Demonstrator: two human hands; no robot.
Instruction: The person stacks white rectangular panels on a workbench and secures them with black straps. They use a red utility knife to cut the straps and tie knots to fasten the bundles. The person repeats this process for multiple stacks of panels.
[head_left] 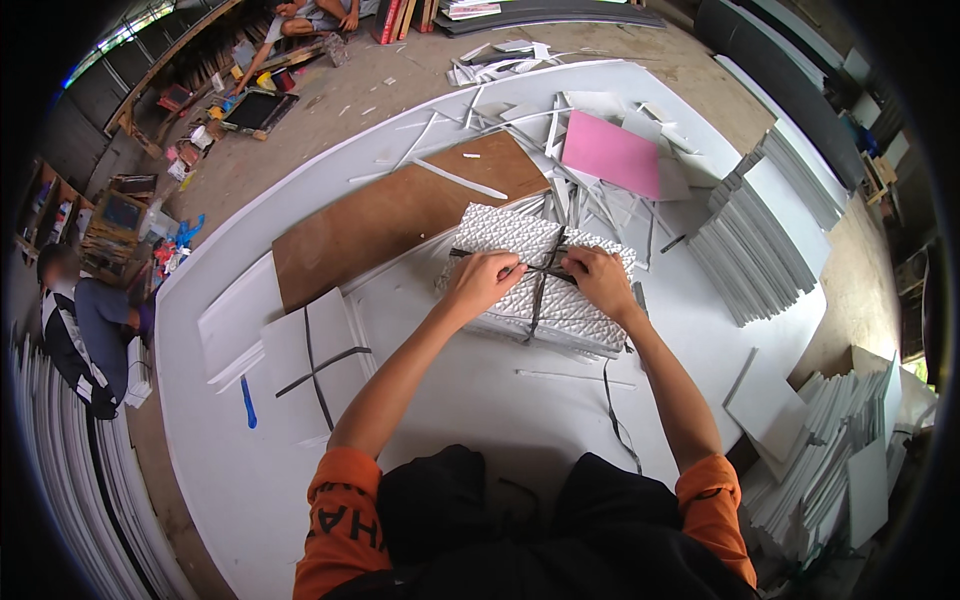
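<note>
In front of me lies a bundle of white sheets topped with a silvery, quilted-textured sheet (505,232). Black strapping (538,305) runs around the bundle both ways and crosses on top. My left hand (487,280) is closed on the strap just left of the crossing, its fingers pinched together. On the other side, my right hand (600,277) pinches the strap close to the crossing. The short piece between the hands is partly hidden by my fingers. A loose black strap (612,405) trails on the white table sheet (450,400) below the bundle.
Left of me are a strapped white stack (310,360) and a blue cutter-like tool (249,403). A brown board (400,215), a pink sheet (612,155) and white offcuts lie beyond. Grey-white stacks (750,245) stand at right. Two people (100,330) are at the left and far back.
</note>
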